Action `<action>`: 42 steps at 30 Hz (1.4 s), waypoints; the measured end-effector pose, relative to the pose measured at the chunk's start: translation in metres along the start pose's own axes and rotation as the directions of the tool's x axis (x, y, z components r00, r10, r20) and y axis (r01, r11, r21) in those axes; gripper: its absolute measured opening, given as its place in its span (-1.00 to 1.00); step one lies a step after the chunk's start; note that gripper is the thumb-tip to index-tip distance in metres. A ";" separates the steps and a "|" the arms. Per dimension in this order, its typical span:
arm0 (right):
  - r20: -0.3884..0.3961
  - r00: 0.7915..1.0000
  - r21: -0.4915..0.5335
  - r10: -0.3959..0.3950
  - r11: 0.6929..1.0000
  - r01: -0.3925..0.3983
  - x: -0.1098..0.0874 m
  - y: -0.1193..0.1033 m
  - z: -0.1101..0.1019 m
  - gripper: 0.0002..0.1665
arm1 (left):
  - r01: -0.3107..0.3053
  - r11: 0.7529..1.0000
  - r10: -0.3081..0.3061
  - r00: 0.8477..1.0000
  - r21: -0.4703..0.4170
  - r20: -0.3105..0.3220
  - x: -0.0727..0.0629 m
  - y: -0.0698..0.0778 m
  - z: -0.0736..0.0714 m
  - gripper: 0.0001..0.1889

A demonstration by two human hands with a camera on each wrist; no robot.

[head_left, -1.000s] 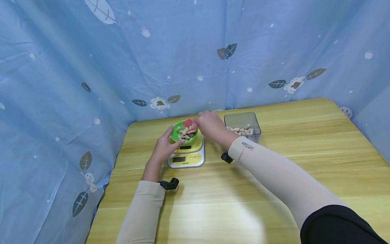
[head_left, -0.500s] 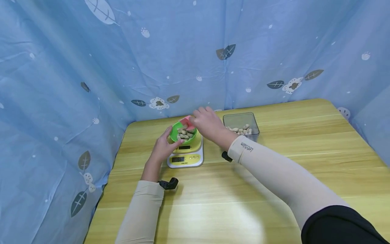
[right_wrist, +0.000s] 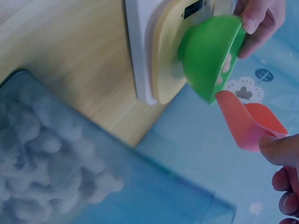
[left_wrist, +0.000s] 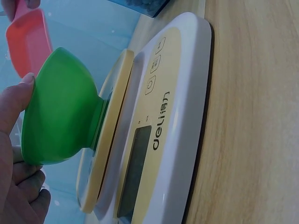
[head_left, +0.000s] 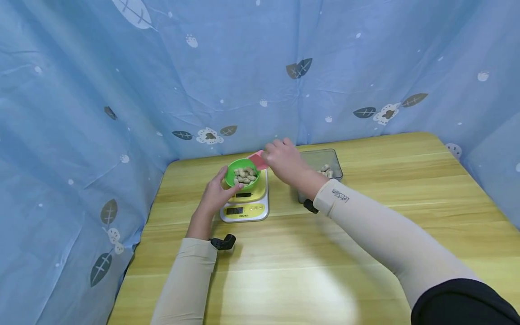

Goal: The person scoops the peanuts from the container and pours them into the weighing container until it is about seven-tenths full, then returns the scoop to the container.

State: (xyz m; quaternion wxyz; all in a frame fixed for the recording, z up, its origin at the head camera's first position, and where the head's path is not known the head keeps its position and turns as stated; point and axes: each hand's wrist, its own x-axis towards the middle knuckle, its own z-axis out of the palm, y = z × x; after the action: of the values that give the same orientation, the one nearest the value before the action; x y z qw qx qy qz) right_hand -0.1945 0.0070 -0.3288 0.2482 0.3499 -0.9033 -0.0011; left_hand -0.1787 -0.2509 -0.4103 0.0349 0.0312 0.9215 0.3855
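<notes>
A green bowl (left_wrist: 65,107) with peanuts (head_left: 245,176) in it stands on the yellow-and-white kitchen scale (head_left: 245,212). My left hand (head_left: 214,194) holds the bowl at its side, thumb at the near rim and fingers around the far side. My right hand (head_left: 284,160) grips a pink scoop (right_wrist: 252,123) by its handle, just right of the bowl and at rim height. No peanuts show in the scoop. In the right wrist view its lip is right at the bowl's edge. Digits on the scale's display are too blurred to read.
A grey see-through container (head_left: 321,157) with more peanuts (right_wrist: 42,154) stands right of the scale, partly hidden behind my right forearm. A blue patterned curtain (head_left: 243,67) hangs behind the wooden table (head_left: 268,280). Each wrist carries a small black camera (head_left: 223,242).
The scoop held peanuts over the bowl, tipped them in, and has moved right, off the bowl. My left hand keeps its hold on the bowl. The scale's reading has changed.
</notes>
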 end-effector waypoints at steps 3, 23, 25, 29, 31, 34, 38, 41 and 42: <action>-0.005 1.000 0.023 0.016 1.000 -0.016 -0.005 0.006 -0.002 -0.67 | 0.009 1.000 -0.009 1.000 0.001 0.001 0.000 0.001 -0.001 0.06; 0.331 0.909 0.404 0.255 0.832 -0.380 -0.067 0.100 -0.054 -0.61 | -0.149 0.989 0.149 0.989 0.005 0.000 -0.001 0.059 0.003 -0.04; 0.336 0.903 0.410 0.269 0.821 -0.397 -0.075 0.108 -0.058 -0.63 | -0.187 0.982 0.187 0.982 0.011 0.017 0.000 0.071 0.009 -0.05; 0.349 0.893 0.416 0.284 0.807 -0.419 -0.087 0.117 -0.062 -0.64 | -0.250 0.968 0.248 0.968 0.036 0.051 0.001 0.089 0.024 -0.06; 0.352 0.891 0.409 0.286 0.809 -0.422 -0.091 0.118 -0.062 -0.62 | -0.269 0.963 0.266 0.961 0.036 0.073 0.001 0.097 0.032 -0.06; 0.343 0.899 0.394 0.273 0.827 -0.402 -0.097 0.118 -0.058 -0.60 | -0.290 0.956 0.285 0.953 0.034 0.104 0.002 0.106 0.047 -0.08; 0.333 0.910 0.374 0.248 0.851 -0.369 -0.102 0.114 -0.049 -0.61 | -0.328 0.945 0.323 0.936 0.012 0.138 0.004 0.116 0.066 -0.08; 0.338 0.908 0.376 0.246 0.850 -0.370 -0.104 0.110 -0.042 -0.61 | -0.344 0.939 0.338 0.928 0.013 0.155 0.005 0.123 0.077 -0.08; 0.336 0.910 0.380 0.242 0.849 -0.366 -0.104 0.109 -0.040 -0.61 | -0.346 0.938 0.340 0.926 0.013 0.162 0.005 0.125 0.081 -0.09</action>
State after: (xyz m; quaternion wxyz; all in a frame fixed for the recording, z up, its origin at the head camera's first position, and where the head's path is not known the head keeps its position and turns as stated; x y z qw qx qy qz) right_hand -0.1797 0.1623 -0.3207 0.0325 0.2440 -0.9501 0.1914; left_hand -0.1729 -0.1060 -0.3780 0.0388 0.2229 0.9039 0.3629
